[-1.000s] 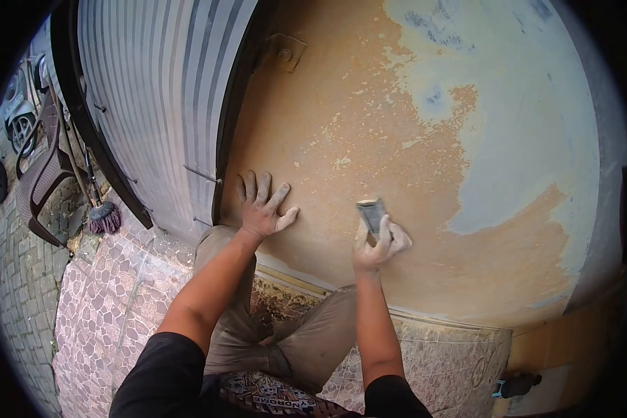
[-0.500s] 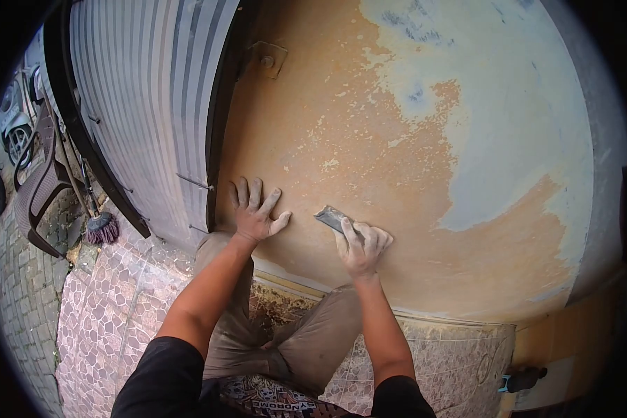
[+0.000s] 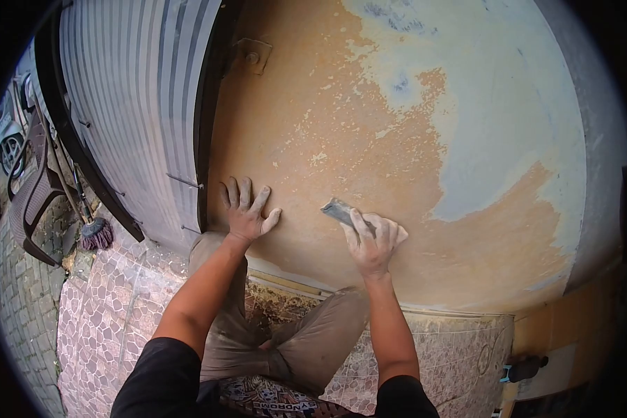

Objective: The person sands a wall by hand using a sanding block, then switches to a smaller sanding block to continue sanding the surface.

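My left hand [image 3: 245,216] lies flat on the tan wall [image 3: 292,181], its dusty fingers spread, close to the dark edge of a striped panel [image 3: 132,104]. In my right hand [image 3: 375,244] is a dark grey piece of sandpaper [image 3: 338,211] with a worn, curled end. The fingers wrap over it and hold it against the wall; most of it is hidden under the palm. Pale, flaked patches [image 3: 494,132] cover the wall's upper right. Pale dust coats both hands.
Metal rods [image 3: 184,181] stick out from the striped panel. At the left stand a brown woven chair [image 3: 38,202], a mop [image 3: 96,233] and a motorbike [image 3: 8,143]. Patterned tiles [image 3: 108,299] cover the floor. A dark object with a blue part [image 3: 524,369] is at the lower right.
My right hand has slid the sandpaper a short way to the right along the wall. My left hand keeps its place on the wall, while the view has shifted slightly.
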Tool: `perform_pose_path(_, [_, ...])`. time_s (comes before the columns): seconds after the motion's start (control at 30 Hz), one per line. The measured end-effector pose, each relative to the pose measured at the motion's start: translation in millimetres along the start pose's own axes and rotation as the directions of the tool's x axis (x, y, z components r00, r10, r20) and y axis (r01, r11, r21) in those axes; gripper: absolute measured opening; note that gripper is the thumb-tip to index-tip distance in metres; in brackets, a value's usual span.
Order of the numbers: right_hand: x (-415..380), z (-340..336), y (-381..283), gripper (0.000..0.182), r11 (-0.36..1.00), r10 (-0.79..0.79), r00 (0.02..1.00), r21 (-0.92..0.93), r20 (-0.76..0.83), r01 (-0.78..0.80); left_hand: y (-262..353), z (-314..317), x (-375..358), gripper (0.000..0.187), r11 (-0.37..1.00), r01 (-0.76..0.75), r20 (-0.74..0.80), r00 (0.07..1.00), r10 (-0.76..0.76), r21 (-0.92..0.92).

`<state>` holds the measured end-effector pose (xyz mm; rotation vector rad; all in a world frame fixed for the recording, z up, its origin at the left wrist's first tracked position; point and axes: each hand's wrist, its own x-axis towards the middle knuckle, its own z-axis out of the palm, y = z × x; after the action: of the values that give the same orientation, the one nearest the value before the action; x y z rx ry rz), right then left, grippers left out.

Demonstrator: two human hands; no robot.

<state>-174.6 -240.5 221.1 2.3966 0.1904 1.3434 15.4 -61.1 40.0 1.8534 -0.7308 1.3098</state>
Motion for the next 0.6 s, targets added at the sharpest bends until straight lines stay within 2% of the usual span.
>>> perform_pose_path(0.03, [13.8, -10.6, 6.9, 0.048, 0.994, 0.095, 0.993, -0.047, -0.07, -0.098, 1.6, -0.7, -1.5, 0.06, 1.0, 0.01, 0.004, 1.0, -0.01, -0.002])
perform_pose_path(0.07, [27.6, -18.6, 19.5, 0.048, 0.947, 0.315, 0.922, 0.008, -0.223, -0.322, 2.4, -1.6, -2.3, 0.06, 1.0, 0.021, 0.015, 1.0, -0.02, -0.01])
perform_pose_path(0.1, [41.4, -21.4, 31.8, 0.047, 0.85, 0.514, 0.776, 0.095, -0.365, -0.519, 1.7, -1.5, -1.1, 0.059, 1.0, 0.024, 0.02, 1.0, -0.024, -0.017])
perform_pose_path(0.13, [50.0, -21.4, 36.9, 0.047, 0.847, 0.517, 0.773, 0.091, -0.368, -0.523, 1.0, -2.2, -0.6, 0.059, 1.0, 0.019, 0.021, 1.0, -0.019, -0.022])
perform_pose_path(0.17, [58.1, -20.9, 41.5, 0.047, 0.623, 0.779, 0.466, 0.432, -0.419, -0.653, 0.1, -2.8, 0.7, 0.061, 1.0, -0.012, 0.018, 1.0, 0.012, -0.01])
perform_pose_path(0.2, [63.3, -21.0, 44.6, 0.047, 0.321, 0.94, 0.111, 0.731, -0.322, -0.602, 0.0, -2.5, 2.4, 0.063, 0.999, -0.041, 0.011, 0.999, 0.041, 0.004])
perform_pose_path(0.23, [48.9, -0.6, 32.7, 0.045, 0.64, 0.766, 0.427, 0.507, -0.48, -0.578, 0.4, -2.1, 2.7, 0.063, 0.999, -0.044, 0.003, 0.999, 0.044, 0.002])
perform_pose_path(0.27, [28.4, 25.7, 13.3, 0.044, 0.872, 0.485, 0.695, 0.23, -0.532, -0.432, 0.7, -1.9, 1.5, 0.062, 0.999, -0.039, 0.008, 0.999, 0.039, -0.005])
perform_pose_path(0.3, [5.7, 25.4, -6.3, 0.044, 0.973, 0.224, 0.943, 0.12, -0.247, -0.199, -0.2, -1.5, 0.9, 0.062, 0.999, -0.035, 0.013, 0.999, 0.035, -0.009])
perform_pose_path(0.33, [-11.7, 20.5, -20.4, 0.044, 0.992, -0.087, 0.993, 0.097, 0.085, 0.079, -1.2, -0.5, 2.4, 0.062, 0.999, -0.041, -0.001, 0.999, 0.041, -0.002])
perform_pose_path(0.37, [-13.5, 20.3, -22.2, 0.044, 0.991, -0.092, 0.993, 0.101, 0.073, 0.085, -0.5, -0.6, 2.2, 0.061, 0.999, -0.04, 0.009, 0.999, 0.04, 0.005])
perform_pose_path(0.43, [-14.0, 17.5, -23.4, 0.045, 0.992, 0.011, 0.997, 0.123, 0.08, -0.021, -1.2, -1.8, -1.3, 0.06, 0.999, -0.029, 0.031, 0.999, 0.028, 0.023])
perform_pose_path(0.47, [-10.3, 20.0, -14.4, 0.046, 0.983, 0.168, 0.982, 0.09, -0.085, -0.161, -2.1, 1.0, -2.4, 0.061, 1.0, -0.009, 0.02, 1.0, 0.009, 0.01])
perform_pose_path(0.5, [0.6, 16.4, -8.1, 0.047, 0.947, 0.321, 0.916, 0.075, -0.239, -0.313, -0.3, 0.6, -6.1, 0.062, 1.0, 0.011, 0.022, 1.0, -0.01, -0.01])
perform_pose_path(0.53, [13.1, 12.0, -5.3, 0.047, 0.944, 0.331, 0.918, 0.079, -0.22, -0.321, 1.1, -1.5, -4.6, 0.061, 1.0, 0.022, 0.033, 0.999, -0.022, -0.003])
perform_pose_path(0.57, [29.2, 9.2, -2.0, 0.048, 0.721, 0.692, 0.625, 0.366, -0.36, -0.588, -0.8, -1.7, -5.4, 0.061, 1.0, 0.021, 0.045, 0.999, -0.021, -0.003])
perform_pose_path(0.6, [36.2, 7.5, 0.1, 0.05, 0.386, 0.917, 0.196, 0.651, -0.348, -0.654, -1.7, -0.5, -4.8, 0.06, 1.0, 0.012, 0.027, 1.0, -0.012, -0.004])
